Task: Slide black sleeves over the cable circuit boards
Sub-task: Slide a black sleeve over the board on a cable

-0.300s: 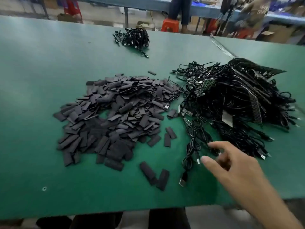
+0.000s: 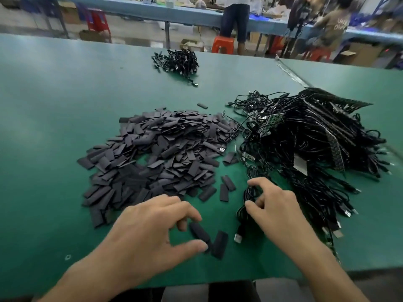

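Head camera view of a green tabletop (image 2: 65,127) in a workshop. A large heap of flat black sleeves (image 2: 157,153) lies at centre, and a bigger tangle of black cables with small bare circuit boards (image 2: 305,144) lies to its right. The left hand (image 2: 152,232) curls thumb and forefinger around one loose black sleeve (image 2: 199,233) at the near edge. Whether that grip has closed cannot be told. A second loose sleeve (image 2: 220,245) lies just beside the first. The right hand (image 2: 277,212) reaches into a coiled black cable (image 2: 248,192), its grip released, thumb and forefinger parted either side of the coil.

No sleeve is on a board here. A small far bundle of cables (image 2: 178,62) may be finished pieces, though that is too distant to tell. Judging by both heaps, nearly all the work remains.
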{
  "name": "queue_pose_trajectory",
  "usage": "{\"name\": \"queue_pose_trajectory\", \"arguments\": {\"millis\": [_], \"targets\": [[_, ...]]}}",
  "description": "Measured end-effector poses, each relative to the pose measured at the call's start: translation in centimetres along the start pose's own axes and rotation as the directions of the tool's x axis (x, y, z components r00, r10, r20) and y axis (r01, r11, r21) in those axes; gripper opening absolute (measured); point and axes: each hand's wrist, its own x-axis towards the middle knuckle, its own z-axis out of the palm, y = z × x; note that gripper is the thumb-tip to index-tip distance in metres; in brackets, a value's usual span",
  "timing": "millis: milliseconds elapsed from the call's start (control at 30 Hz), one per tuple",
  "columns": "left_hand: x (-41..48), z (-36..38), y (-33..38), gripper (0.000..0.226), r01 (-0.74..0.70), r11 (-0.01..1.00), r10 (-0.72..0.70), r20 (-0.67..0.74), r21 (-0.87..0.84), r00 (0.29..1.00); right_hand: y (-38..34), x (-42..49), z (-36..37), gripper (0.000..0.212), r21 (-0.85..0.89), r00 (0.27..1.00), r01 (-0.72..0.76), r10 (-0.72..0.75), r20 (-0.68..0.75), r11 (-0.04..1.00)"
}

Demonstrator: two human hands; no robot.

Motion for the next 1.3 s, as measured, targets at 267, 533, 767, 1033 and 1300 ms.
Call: {"name": "queue_pose_trajectory", "arguments": {"millis": [267, 533, 767, 1033, 1300], "targets": [[3.7, 4.8, 0.2, 0.049, -0.262, 0.953, 0.223, 0.232, 0.154, 0.947, -1.8, 3.3, 2.1, 0.027, -0.011, 0.987, 0.128, -0.128, -0.098, 0.992], [7.1, 4.8, -4.3, 0.013, -0.245, 0.876, 0.242, 0.061, 0.416, 0.968, -2.7, 4.7, 1.0, 0.04, -0.362, 0.97, 0.242, -0.212, 0.122, 0.9], [9.8, 4.8, -6.7, 0.013, -0.063, 0.926, 0.114, -0.115, 0.373, 0.987, -3.0, 8.0, 1.0, 0.018, -0.298, 0.947, 0.318, -0.285, 0.148, 0.9], [14.5, 2.2, -7.9, 0.015, 0.18, 0.923, -0.246, -0.162, -0.341, 0.956, -4.1, 11.6, 0.1, 0.02, 0.314, 0.961, 0.192, -0.242, 0.13, 0.93], [14.2, 4.4, -9.1, 0.042, 0.168, 0.498, -0.447, -0.086, -0.851, 0.89, -6.4, 13.5, 2.0, 0.024, 0.716, 0.937, 0.195, -0.344, 0.066, 0.67]]}}
